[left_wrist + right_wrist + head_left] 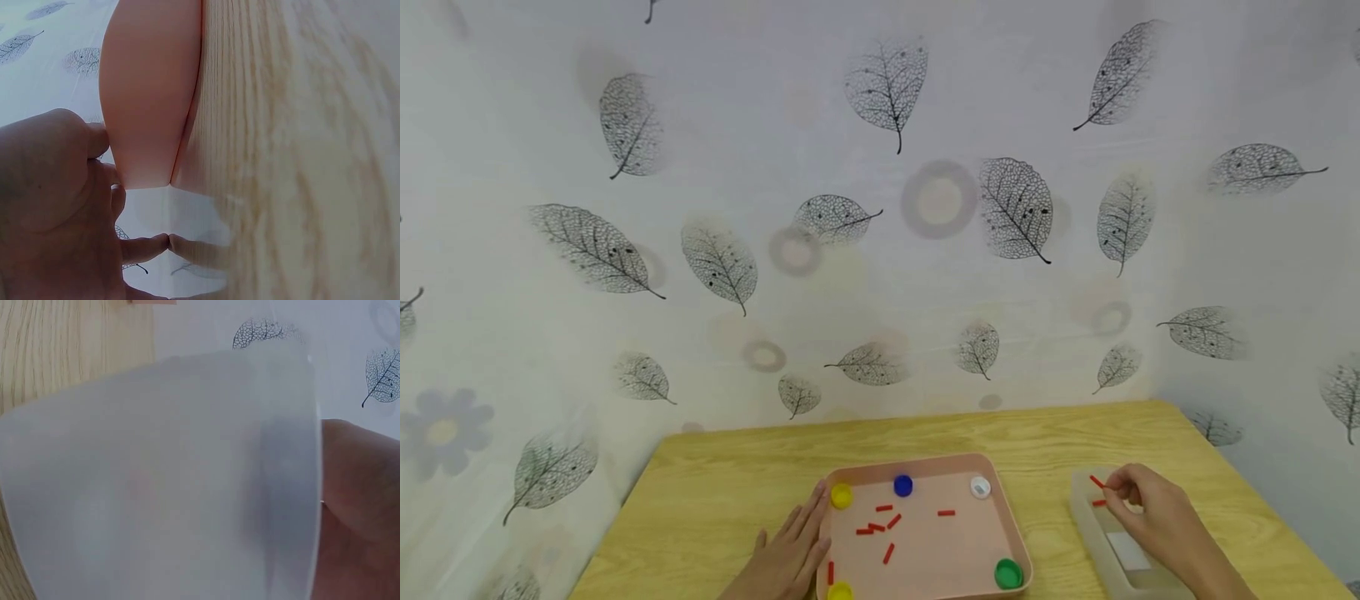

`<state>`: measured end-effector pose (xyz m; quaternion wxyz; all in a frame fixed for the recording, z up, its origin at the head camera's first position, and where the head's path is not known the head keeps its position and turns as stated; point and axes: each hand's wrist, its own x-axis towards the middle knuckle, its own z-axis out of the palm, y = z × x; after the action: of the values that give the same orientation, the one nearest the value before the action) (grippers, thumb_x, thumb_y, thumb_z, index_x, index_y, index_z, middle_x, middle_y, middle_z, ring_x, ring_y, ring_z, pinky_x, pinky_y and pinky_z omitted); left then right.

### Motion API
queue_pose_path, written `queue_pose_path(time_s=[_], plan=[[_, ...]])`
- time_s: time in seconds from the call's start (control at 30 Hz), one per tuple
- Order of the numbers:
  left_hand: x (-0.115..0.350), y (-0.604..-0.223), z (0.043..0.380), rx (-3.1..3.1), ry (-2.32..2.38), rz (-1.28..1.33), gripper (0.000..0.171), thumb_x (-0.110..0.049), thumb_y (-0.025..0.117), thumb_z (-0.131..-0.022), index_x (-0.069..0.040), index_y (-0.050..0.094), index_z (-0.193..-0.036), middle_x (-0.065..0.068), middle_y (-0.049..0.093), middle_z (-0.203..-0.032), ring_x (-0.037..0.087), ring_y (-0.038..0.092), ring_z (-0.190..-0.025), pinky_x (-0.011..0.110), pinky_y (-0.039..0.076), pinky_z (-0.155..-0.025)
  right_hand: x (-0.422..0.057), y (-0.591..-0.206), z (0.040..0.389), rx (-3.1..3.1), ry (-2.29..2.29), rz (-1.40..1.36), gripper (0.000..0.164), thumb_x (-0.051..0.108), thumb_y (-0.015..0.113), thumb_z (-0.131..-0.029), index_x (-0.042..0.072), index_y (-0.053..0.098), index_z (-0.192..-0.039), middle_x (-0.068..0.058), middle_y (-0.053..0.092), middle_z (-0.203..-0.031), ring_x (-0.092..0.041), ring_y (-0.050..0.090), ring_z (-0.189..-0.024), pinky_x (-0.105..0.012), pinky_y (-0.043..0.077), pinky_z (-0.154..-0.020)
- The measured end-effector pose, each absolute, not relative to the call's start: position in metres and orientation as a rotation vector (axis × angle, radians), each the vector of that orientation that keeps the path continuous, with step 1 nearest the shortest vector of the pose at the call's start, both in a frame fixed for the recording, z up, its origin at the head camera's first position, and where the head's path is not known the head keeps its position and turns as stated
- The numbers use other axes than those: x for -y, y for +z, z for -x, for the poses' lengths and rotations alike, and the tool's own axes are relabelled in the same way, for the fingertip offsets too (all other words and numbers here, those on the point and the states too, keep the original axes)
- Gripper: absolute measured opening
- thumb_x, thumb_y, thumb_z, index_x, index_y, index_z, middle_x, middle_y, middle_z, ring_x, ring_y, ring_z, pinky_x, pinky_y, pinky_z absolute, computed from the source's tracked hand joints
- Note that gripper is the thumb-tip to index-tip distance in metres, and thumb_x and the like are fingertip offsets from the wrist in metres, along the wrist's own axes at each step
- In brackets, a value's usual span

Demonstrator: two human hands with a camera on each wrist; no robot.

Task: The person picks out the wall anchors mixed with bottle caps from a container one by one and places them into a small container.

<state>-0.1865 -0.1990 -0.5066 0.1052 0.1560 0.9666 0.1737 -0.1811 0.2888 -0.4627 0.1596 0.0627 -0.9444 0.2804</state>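
Observation:
Above the far end of a whitish translucent bin point(1084, 521), my right hand point(1161, 521) pinches a small red stick point(1097, 481) between thumb and fingertips. A second red piece point(1099, 503) shows in the bin just below it. In the right wrist view the bin's cloudy wall point(156, 481) hides the fingertips, and only part of the hand point(359, 487) shows beside it. My left hand point(786, 550) lies with fingers extended along the left side of a pink tray point(925, 546). The left wrist view shows the fingers at the tray's outer wall point(153, 94).
Several red sticks point(947, 513) lie scattered in the tray. Around its edges sit two yellow caps point(841, 497), a blue cap point(903, 486), a white cap point(981, 487) and a green cap point(1008, 573). A white rectangle point(1127, 551) shows in the bin. Leaf-patterned sheeting point(880, 292) surrounds the wooden table point(737, 467).

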Motion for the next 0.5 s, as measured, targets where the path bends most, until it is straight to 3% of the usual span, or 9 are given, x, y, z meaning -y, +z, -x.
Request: queue_pose_path(time_s=[0.3, 0.5], plan=[[0.1990, -0.5063, 0.1866, -2.848, 0.493, -0.455, 0.068, -0.063, 0.013, -0.097, -0.027, 0.002, -0.153, -0.006, 0.002, -0.159, 0.035, 0.024, -0.138, 0.081, 0.015, -0.088, -0.2939, -0.4690, 0.1824, 2.660, 0.752, -0.194, 0.014, 0.002, 0.067, -0.081, 0.014, 0.060, -0.079, 0.009, 0.054, -0.073, 0.002, 0.047, -0.065, -0.025, 0.045, -0.057], [0.1988, -0.5059, 0.1867, -2.850, 0.510, -0.458, 0.068, -0.062, 0.014, -0.097, -0.027, 0.002, -0.154, -0.006, 0.002, -0.159, 0.035, 0.024, -0.139, 0.081, 0.015, -0.088, -0.2974, -0.4686, 0.1822, 2.732, 0.769, -0.148, 0.007, 0.005, 0.065, -0.083, 0.011, 0.061, -0.082, 0.006, 0.057, -0.075, -0.001, 0.050, -0.066, -0.025, 0.046, -0.058]])
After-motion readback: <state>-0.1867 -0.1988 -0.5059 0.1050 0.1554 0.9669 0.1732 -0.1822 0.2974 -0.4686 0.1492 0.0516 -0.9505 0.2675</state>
